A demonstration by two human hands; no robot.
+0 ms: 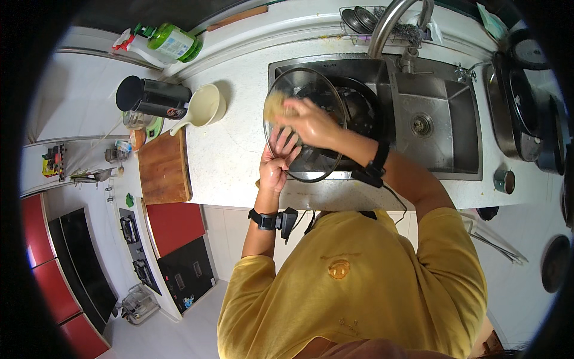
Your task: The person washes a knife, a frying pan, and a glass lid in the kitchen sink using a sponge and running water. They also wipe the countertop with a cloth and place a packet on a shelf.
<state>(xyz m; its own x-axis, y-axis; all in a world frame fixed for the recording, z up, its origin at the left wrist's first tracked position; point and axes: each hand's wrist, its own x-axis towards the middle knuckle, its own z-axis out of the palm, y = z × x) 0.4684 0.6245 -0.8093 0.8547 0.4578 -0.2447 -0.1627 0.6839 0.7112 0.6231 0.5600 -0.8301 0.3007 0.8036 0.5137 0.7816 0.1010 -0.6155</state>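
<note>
A round glass pot lid (pixel 320 159) with a dark rim is held up, tilted, over the left basin of a steel double sink (pixel 329 65). My left hand (pixel 276 166) grips the lid at its lower left rim, its fingers showing through the glass. In my right hand (pixel 309 121) is a yellowish sponge or scrubbing pad (pixel 274 107), blurred, against the upper left part of the lid. Under the lid, a dark round pan (pixel 370 101) sits in the left basin, partly hidden by the glass and my right arm.
The faucet (pixel 390 27) arches over the sink's back edge, beside a wire rack (pixel 356 42). Left stand a cream ladle-like scoop (pixel 208 105), a black pitcher-like container (pixel 161 98) and a wooden cutting board (pixel 166 168). Several pans (pixel 522 103) and a small cup (pixel 504 181) are at right.
</note>
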